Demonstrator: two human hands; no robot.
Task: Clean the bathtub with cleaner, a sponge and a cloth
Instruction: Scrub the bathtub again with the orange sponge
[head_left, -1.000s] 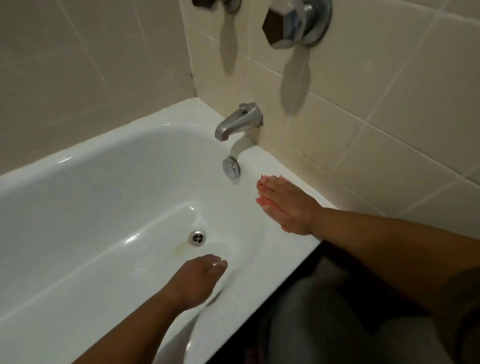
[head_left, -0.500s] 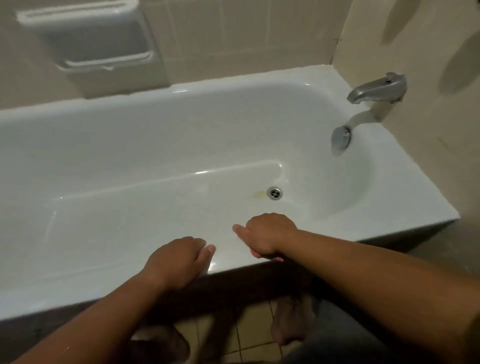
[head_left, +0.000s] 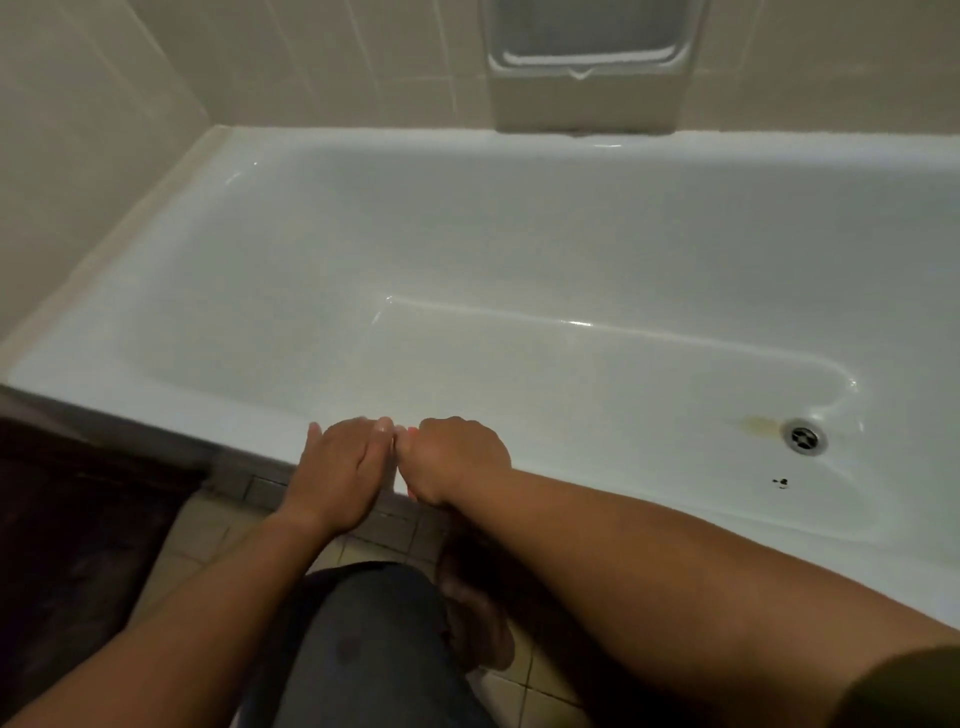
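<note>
The white bathtub fills the view, its front rim running across the middle. My left hand lies flat on that rim, fingers stretched out, holding nothing. Right beside it, almost touching, my right hand is curled over the rim and pressed onto a pink sponge. Only thin pink edges of the sponge show at the fingertips and under the palm. No cleaner bottle and no cloth are in view.
The drain sits at the tub's right end, with a yellowish stain beside it and dark specks nearer me. A recessed soap dish is in the tiled back wall. A dark mat lies on the floor to the left.
The view has swung left from the faucet end to the tub's left half. Both hands have travelled left along the front rim, and they now lie close together.
</note>
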